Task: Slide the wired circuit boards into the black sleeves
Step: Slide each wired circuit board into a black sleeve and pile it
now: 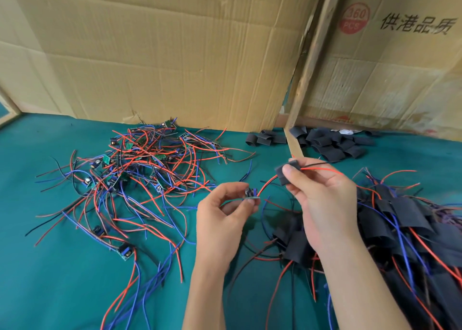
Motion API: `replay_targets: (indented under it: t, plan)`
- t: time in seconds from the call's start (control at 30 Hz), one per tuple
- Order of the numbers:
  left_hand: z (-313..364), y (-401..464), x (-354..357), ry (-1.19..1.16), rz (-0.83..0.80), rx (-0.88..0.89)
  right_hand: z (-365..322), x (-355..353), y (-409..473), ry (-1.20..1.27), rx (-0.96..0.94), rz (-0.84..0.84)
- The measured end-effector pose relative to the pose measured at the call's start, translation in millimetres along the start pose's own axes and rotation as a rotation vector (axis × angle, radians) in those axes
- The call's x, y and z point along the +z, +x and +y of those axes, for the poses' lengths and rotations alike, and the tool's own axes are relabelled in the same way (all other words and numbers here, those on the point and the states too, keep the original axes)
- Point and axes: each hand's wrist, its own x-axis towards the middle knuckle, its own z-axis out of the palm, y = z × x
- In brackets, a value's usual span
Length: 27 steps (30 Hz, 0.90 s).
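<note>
My left hand (225, 212) pinches a small green circuit board (251, 195) by its edge, above the green cloth. Its red and black wires run up to the right, through a black sleeve (287, 173) that my right hand (322, 194) pinches between thumb and fingers. The wire ends (325, 167) stick out past the sleeve to the right. The board itself is outside the sleeve, a short gap to its left. A tangled pile of wired boards (140, 164) lies at the left. Empty black sleeves (332, 142) lie at the back right.
A heap of sleeved boards with wires (405, 227) fills the right side. Cardboard walls (162, 54) and a wooden post (307, 69) stand behind the green cloth (50, 279). One loose wired board (125, 251) lies at the lower left.
</note>
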Motion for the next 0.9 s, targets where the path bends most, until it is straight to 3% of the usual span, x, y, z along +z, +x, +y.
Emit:
replay_targets:
  t: [0.27, 0.63, 0.8, 0.9]
  plan:
    - [1, 1, 2, -0.052, -0.001, -0.001, 11, 3, -4, -0.117, 0.042, -0.081]
    - [2, 2, 6, -0.012, 0.223, 0.126, 14, 20, -14, -0.012, 0.254, -0.053]
    - [0, 2, 6, 0.148, 0.218, 0.214, 12, 24, -16, 0.045, 0.313, -0.059]
    - [0, 0, 10, 0.155, 0.137, 0.193, 12, 21, -15, 0.072, 0.312, -0.047]
